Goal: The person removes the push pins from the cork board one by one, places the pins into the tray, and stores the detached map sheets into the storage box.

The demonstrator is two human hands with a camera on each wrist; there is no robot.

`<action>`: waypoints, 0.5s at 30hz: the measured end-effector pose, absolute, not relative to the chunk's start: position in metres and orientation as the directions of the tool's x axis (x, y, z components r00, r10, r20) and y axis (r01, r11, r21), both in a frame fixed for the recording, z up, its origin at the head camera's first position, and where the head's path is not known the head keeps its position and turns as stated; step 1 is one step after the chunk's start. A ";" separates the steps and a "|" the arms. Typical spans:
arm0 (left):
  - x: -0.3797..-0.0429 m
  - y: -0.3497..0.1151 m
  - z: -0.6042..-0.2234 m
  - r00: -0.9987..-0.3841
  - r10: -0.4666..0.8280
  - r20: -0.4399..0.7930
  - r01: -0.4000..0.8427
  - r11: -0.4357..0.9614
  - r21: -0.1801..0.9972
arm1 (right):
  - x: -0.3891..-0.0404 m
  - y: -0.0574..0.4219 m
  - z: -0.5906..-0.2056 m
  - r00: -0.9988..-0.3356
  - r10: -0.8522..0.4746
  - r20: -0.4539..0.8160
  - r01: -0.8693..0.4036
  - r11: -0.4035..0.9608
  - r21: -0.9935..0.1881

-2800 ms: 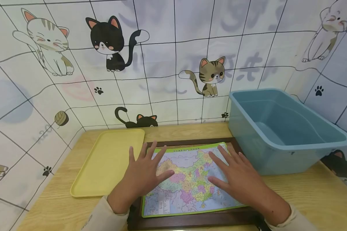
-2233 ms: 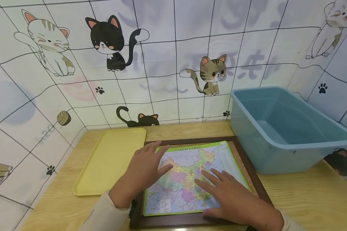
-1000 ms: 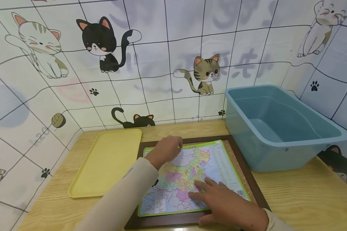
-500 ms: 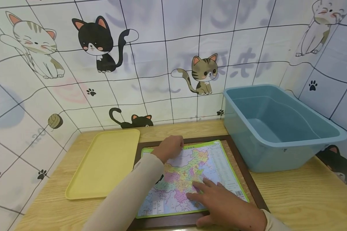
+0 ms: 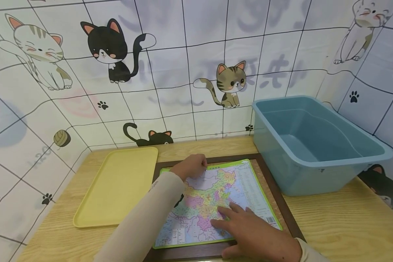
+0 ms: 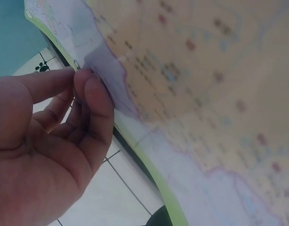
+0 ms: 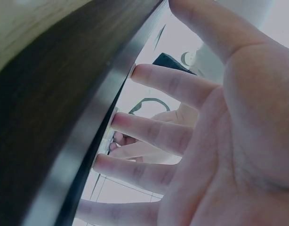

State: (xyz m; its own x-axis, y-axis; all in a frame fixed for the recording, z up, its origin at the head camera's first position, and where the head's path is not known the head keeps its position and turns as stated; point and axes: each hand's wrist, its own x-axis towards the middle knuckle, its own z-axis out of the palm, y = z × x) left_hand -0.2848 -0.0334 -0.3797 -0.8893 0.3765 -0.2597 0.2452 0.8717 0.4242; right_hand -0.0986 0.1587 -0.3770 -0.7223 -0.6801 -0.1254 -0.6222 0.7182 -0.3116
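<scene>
A map with a green border [image 5: 239,187] lies on a cork board with a dark wooden frame [image 5: 279,198]. My left hand [image 5: 194,166] is at the map's top edge, knuckles up. In the left wrist view its thumb and fingertips meet at that edge, pinching a small clear pin-like thing [image 6: 77,64] mostly hidden by the fingers; I cannot tell its exact kind. My right hand [image 5: 252,231] rests over the map's lower right part, fingers spread. Seen from the right wrist, its fingertips [image 7: 117,120] are at the map surface beside the frame.
To the left lies a shallow yellow tray [image 5: 118,185]. A deep blue plastic tub [image 5: 301,174] stands at the right, near the frame's far corner. Behind the wooden table [image 5: 340,225] rises a wall covering with printed cats [image 5: 230,85].
Both hands were spread over the map. The left went up to its top edge and closed its fingertips there; the right moved lower and leftward. Over the last half second they barely move.
</scene>
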 end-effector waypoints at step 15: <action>-0.293 -0.039 -0.377 -0.835 0.469 -0.288 0.336 0.849 0.409 | -0.098 0.161 -0.377 -0.709 -0.693 -0.133 -0.633 0.708 -0.313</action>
